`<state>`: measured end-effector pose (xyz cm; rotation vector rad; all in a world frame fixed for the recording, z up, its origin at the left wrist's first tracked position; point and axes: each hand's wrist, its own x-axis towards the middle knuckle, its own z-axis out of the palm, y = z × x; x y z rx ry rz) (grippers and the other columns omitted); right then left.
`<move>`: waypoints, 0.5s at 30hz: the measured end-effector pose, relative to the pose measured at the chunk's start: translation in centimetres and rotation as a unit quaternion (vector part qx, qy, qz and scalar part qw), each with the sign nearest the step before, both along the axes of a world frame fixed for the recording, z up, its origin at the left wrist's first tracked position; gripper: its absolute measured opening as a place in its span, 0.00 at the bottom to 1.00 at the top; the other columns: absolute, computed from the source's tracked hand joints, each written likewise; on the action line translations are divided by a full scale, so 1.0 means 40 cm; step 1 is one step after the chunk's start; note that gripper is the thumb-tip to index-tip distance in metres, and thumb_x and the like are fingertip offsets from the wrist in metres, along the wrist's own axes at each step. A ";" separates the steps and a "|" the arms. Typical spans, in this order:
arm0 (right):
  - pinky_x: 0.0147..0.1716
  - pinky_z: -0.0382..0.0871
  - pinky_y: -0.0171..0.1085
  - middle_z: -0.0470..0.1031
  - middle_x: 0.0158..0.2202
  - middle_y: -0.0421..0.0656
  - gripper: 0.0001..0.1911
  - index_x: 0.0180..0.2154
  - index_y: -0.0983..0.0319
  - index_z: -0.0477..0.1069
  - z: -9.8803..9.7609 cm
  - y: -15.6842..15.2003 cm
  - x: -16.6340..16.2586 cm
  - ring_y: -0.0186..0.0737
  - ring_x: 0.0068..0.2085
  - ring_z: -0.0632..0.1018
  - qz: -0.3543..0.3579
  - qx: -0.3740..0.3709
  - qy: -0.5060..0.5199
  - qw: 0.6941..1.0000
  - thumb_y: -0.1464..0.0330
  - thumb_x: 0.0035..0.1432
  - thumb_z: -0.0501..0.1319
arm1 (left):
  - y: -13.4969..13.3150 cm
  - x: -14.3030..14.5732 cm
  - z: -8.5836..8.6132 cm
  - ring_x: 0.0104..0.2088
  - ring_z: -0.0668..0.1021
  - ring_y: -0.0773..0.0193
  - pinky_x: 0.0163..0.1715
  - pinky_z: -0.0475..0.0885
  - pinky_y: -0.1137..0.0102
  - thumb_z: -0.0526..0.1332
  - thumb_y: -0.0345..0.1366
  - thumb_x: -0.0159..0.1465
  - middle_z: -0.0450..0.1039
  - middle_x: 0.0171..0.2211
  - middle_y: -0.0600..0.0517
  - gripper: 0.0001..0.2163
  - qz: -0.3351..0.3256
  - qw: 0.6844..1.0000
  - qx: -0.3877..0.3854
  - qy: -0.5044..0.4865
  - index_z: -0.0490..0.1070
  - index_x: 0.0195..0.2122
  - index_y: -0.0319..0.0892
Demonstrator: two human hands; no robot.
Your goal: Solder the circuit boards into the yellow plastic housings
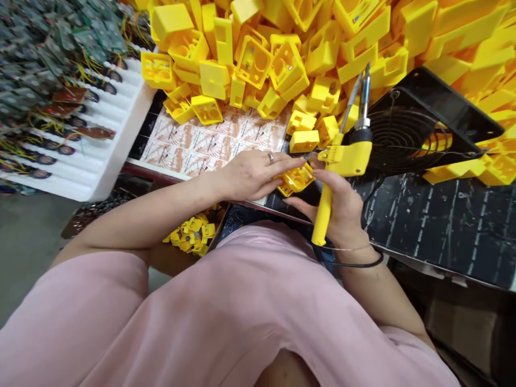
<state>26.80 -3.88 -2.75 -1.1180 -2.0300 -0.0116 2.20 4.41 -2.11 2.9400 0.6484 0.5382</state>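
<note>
My left hand (248,173), a ring on one finger, is closed on a small yellow plastic housing (297,180) at the table's front edge. In my right hand (345,207) is a yellow soldering gun (349,158), its metal tip pointing up and away from me. The thumb and fingertips of that hand also reach the right side of the housing. Something small and metallic shows between the fingertips of both hands, too small to name. Just beyond the fingers sits another yellow housing (304,141), open side turned away.
A large heap of yellow housings (250,59) covers the back. A black fan (397,131) stands right of the soldering gun. At left, a white foam tray (116,145) holds circuit boards with wires (52,59). Below the table edge, a box contains small yellow parts (193,235).
</note>
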 end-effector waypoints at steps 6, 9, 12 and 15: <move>0.51 0.85 0.45 0.81 0.58 0.52 0.33 0.65 0.56 0.61 0.027 -0.039 0.040 0.51 0.56 0.85 0.001 -0.037 0.011 0.999 0.71 0.64 0.72 | 0.014 -0.036 0.022 0.57 0.81 0.50 0.55 0.77 0.51 0.48 0.44 0.77 0.78 0.62 0.42 0.24 0.105 0.991 -0.017 0.083 0.66 0.69 0.41; 0.48 0.85 0.44 0.81 0.57 0.50 0.34 0.67 0.55 0.61 0.033 -0.077 0.085 0.50 0.53 0.86 0.044 -0.094 -0.020 0.994 0.70 0.65 0.72 | -0.009 -0.019 0.049 0.65 0.75 0.46 0.67 0.65 0.41 0.49 0.52 0.77 0.74 0.67 0.43 0.27 0.067 0.991 -0.024 0.116 0.65 0.70 0.44; 0.48 0.84 0.45 0.82 0.56 0.48 0.35 0.68 0.55 0.61 0.029 -0.091 0.105 0.49 0.53 0.86 0.059 -0.092 -0.044 0.993 0.70 0.65 0.71 | -0.049 0.032 0.070 0.64 0.74 0.42 0.65 0.66 0.42 0.52 0.60 0.74 0.72 0.67 0.38 0.35 0.063 0.990 -0.031 0.122 0.63 0.71 0.40; 0.53 0.82 0.52 0.81 0.56 0.50 0.38 0.67 0.55 0.62 0.022 -0.087 0.102 0.55 0.55 0.84 0.021 -0.060 -0.045 0.997 0.64 0.62 0.75 | -0.073 0.081 0.081 0.56 0.78 0.40 0.56 0.72 0.46 0.56 0.60 0.72 0.78 0.58 0.36 0.32 0.114 0.982 -0.041 0.146 0.72 0.62 0.38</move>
